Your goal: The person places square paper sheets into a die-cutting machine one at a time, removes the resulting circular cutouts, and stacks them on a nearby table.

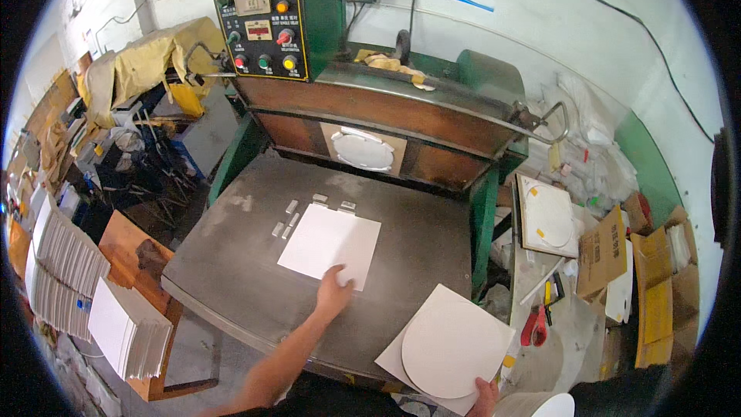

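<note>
A square white sheet of board (336, 235) lies flat on the grey bed of a press, its far edge close to small metal blocks (320, 198). My left hand (334, 293) rests on the near edge of this sheet, thumb and forefinger apart. At the front right corner, my right hand (485, 398) grips another square white board (394, 355) by its near edge. Against that board sits a white disc (446, 344); whether it is separate cannot be told. A pale cutting die (363, 150) is fixed to the raised upper part of the press.
A control box (266, 23) with coloured buttons stands at the back left. Stacks of white board (127, 332) sit on a wooden bench (123, 239) to the left. Red-handled scissors (534, 326), a die board (546, 216) and cardboard boxes (602, 255) are on the right.
</note>
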`<state>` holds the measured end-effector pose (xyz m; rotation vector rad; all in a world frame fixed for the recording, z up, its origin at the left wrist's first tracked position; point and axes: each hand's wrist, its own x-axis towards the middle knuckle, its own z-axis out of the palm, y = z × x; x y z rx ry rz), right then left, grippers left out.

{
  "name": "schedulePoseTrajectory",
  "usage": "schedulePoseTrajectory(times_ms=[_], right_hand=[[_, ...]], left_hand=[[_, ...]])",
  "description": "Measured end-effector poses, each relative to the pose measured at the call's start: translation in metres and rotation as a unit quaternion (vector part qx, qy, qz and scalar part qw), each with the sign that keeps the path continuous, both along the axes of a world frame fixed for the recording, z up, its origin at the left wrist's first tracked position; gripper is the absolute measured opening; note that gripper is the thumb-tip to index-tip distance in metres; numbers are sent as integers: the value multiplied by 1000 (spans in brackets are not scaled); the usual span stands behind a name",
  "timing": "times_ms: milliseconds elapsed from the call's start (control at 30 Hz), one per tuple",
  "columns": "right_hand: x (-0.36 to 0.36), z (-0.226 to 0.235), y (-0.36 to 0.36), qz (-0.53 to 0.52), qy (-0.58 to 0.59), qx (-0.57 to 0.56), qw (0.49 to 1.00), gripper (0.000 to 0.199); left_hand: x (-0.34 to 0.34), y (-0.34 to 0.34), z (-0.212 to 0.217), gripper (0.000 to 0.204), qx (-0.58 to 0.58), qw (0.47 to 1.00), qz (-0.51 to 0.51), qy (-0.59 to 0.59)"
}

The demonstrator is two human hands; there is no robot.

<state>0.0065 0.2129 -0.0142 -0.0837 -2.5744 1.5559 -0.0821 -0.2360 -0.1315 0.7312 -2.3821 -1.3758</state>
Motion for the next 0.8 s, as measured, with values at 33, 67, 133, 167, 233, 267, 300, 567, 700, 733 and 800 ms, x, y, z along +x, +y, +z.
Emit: schedulePoseTrajectory(times_ms=[33, 67, 133, 167, 233, 267, 300, 567, 700, 733, 800], right_hand=[[7, -5, -2, -81, -158, -233, 956, 62], [15, -8, -4, -91, -167, -274, 943, 56], [17, 12, -33, -110, -179, -356, 911, 46], [23, 23, -43, -119, -174, -371, 904, 44], [32, 42, -48, -110, -172, -333, 921, 42], [41, 55, -51, -108, -173, -316, 927, 41], [50, 84, -75, -140, -130, -357, 914, 38], [131, 79, -92, -268, -89, -418, 864, 40], [178, 33, -70, -273, -88, -461, 840, 24], [196, 23, -61, -277, -97, -458, 839, 23], [245, 13, -40, -284, -93, -464, 834, 27]], left_hand=[[-24, 8, 12, 60, -82, 994, -69, 5], [-46, 18, 24, 60, -172, 980, -90, -36], [-71, 18, 25, 60, -288, 945, -114, -104], [-84, 12, 12, 60, -314, 933, -117, -134], [-98, 7, 5, 60, -348, 915, -130, -157], [-98, 6, 7, 60, -359, 910, -142, -152], [-98, 8, 8, 60, -369, 904, -158, -147], [-7, 65, 111, 56, 486, 745, -429, -157], [77, 119, 163, 50, 449, 666, -540, -252], [91, 133, 160, 48, 416, 682, -558, -226], [110, 156, 157, 45, 386, 693, -575, -200]])
